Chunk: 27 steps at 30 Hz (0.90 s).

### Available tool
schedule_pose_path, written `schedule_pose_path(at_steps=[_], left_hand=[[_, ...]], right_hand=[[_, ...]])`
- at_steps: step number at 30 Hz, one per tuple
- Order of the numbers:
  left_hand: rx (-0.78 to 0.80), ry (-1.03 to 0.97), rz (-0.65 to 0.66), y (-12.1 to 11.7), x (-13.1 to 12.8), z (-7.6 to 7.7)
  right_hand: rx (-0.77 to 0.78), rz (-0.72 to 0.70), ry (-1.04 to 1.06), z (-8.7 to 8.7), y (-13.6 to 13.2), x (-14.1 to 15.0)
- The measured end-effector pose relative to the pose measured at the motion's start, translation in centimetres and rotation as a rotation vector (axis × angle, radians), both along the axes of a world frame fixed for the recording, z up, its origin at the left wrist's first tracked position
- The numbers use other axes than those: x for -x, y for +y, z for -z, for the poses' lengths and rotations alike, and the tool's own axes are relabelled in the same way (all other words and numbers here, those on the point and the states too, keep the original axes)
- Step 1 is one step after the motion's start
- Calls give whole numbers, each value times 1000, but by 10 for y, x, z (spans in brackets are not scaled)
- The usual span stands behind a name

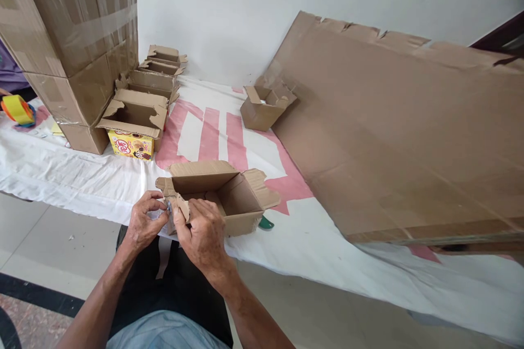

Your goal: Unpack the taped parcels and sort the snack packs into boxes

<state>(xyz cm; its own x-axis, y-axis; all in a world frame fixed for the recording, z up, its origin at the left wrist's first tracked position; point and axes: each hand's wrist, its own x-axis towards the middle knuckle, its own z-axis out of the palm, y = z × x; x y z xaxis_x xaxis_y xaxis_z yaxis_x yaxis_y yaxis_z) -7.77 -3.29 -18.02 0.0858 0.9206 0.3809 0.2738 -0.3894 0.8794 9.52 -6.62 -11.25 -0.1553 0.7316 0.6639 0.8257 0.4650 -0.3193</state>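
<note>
An open cardboard box (245, 223) stands at the table's front edge, its torn flaps spread outward. At its left end, my right hand (202, 232) is closed over a ragged flap (180, 204), thumb pressed on it. Close beside, my left hand (146, 221) pinches at the box's left corner, where a bit of clear or whitish material, perhaps tape, shows between the fingertips. A pale strip (164, 256) hangs below, in front of my dark trousers. Behind the box's right corner, a green object (266, 223) lies partly hidden on the cloth.
Taped cartons (61, 27) are stacked at left, beside a row of open boxes (141, 98), one with yellow printed packaging (131, 145). A small open box (262, 112) leans near a large cardboard sheet (401, 136) at right. Tape rolls (18, 110) and a purple-clothed person (11, 71) are far left.
</note>
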Motion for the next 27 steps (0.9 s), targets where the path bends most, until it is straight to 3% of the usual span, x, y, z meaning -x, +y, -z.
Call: schedule_pose_path(at_steps=[13, 27], left_hand=[[-6, 60, -72, 1, -6, -5], [110, -29, 14, 0, 5, 3]], right_hand=[[47, -8, -25, 7, -4, 5], [109, -22, -29, 7, -2, 1]])
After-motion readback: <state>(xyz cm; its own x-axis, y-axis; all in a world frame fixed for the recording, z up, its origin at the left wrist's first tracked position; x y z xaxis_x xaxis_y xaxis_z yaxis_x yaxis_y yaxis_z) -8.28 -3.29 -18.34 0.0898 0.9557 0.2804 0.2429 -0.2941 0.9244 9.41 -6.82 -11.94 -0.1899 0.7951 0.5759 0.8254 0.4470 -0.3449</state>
